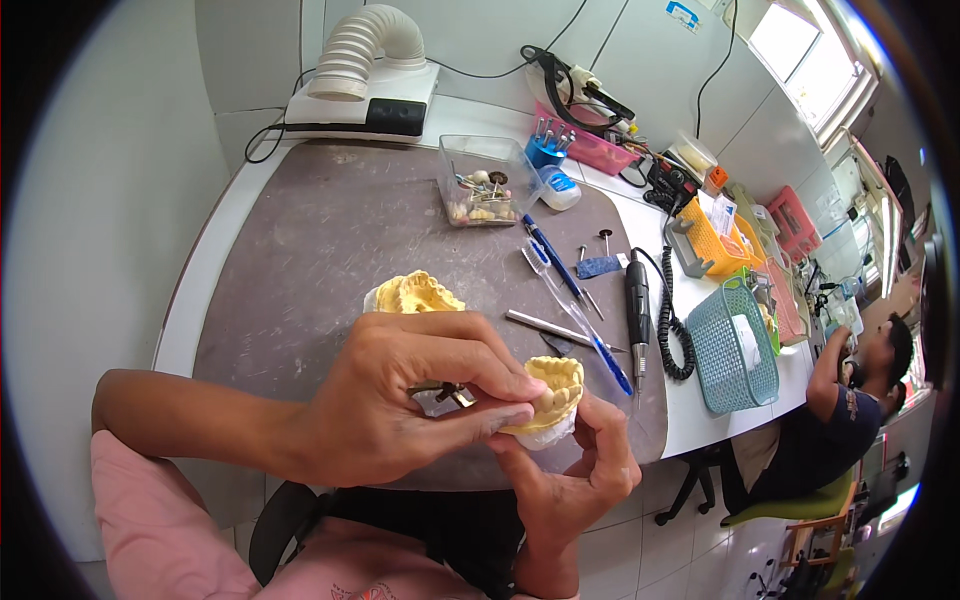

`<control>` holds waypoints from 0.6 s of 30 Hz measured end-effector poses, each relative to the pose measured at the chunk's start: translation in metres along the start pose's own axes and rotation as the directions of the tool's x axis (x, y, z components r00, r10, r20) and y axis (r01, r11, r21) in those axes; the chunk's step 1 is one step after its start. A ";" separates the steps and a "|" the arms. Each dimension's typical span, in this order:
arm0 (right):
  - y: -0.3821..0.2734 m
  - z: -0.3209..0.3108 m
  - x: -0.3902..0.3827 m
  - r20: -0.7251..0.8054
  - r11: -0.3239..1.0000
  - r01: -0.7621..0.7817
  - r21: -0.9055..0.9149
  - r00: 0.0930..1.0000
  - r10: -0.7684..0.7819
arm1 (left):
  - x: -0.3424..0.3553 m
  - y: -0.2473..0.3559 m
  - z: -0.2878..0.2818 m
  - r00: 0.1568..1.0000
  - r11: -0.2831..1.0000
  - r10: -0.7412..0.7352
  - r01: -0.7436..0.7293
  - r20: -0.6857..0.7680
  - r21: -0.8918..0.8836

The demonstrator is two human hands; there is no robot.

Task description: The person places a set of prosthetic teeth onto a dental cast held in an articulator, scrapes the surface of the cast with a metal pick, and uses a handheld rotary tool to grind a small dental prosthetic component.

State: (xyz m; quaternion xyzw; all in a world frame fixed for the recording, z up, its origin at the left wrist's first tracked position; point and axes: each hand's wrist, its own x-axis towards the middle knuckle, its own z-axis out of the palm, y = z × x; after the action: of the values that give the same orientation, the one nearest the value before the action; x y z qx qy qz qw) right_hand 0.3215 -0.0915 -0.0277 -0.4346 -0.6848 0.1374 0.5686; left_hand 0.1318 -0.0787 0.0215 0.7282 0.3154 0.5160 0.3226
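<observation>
A yellow dental cast (562,388) with a white base is raised over the table's near edge, its row of teeth facing up. My right hand (585,468) grips it from the right and below, thumb and fingers around the base. From the left, my left hand (425,390) pinches at the cast's rim with thumb and index finger; whether a small piece sits between those fingertips is hidden. Beyond the left hand, a second yellow dental cast (418,292) rests on the table, partly covered by the knuckles. A metal part (455,396) shows under the left palm.
Right of the casts lie a knife (548,326), a toothbrush (575,312), a blue pen-like tool (555,250) and a corded handpiece (638,310). Behind stands a clear box (447,185) of burs. Baskets (738,350) line the right side, where another person (820,430) sits.
</observation>
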 end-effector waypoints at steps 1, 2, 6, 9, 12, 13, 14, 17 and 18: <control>0.000 -0.001 0.000 0.009 1.000 0.003 -0.011 1.000 -0.003 | 0.000 0.000 0.001 1.000 1.000 -0.008 0.008 -0.003 -0.011; 0.000 -0.001 0.000 0.008 1.000 0.002 -0.012 1.000 -0.002 | 0.000 -0.001 0.001 1.000 1.000 -0.016 0.016 -0.006 -0.021; 0.000 -0.001 0.001 0.007 1.000 0.025 -0.012 1.000 -0.025 | -0.001 0.000 0.001 0.999 0.999 -0.037 0.037 -0.003 -0.039; -0.003 0.001 0.001 0.012 0.999 0.031 -0.019 0.999 -0.031 | -0.003 0.000 -0.001 0.999 0.999 -0.041 0.041 -0.002 -0.032; -0.004 0.004 0.000 0.009 0.999 0.037 0.001 0.999 -0.037 | -0.006 0.000 -0.005 0.999 0.998 -0.042 0.042 0.006 -0.048; -0.004 0.004 0.000 0.004 0.999 0.044 0.018 0.999 -0.044 | -0.006 0.000 -0.006 0.999 0.999 -0.027 0.027 0.021 -0.025; -0.004 0.004 0.000 0.001 0.999 0.039 0.015 0.999 -0.039 | -0.006 0.001 -0.007 0.999 1.000 -0.011 0.011 0.037 -0.002; 0.001 -0.006 0.002 0.017 1.000 0.016 0.006 1.000 -0.016 | 0.001 0.008 -0.009 0.980 0.964 0.098 -0.136 0.171 0.229; 0.005 -0.015 0.006 0.078 0.999 0.021 0.027 0.997 -0.023 | 0.008 0.012 -0.008 0.975 0.967 0.108 -0.148 0.192 0.207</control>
State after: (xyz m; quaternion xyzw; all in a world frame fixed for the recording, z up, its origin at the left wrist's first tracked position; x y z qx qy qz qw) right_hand 0.3374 -0.0887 -0.0225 -0.4138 -0.7093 0.1573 0.5485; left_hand 0.1277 -0.0785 0.0372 0.8217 0.2926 0.4301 0.2328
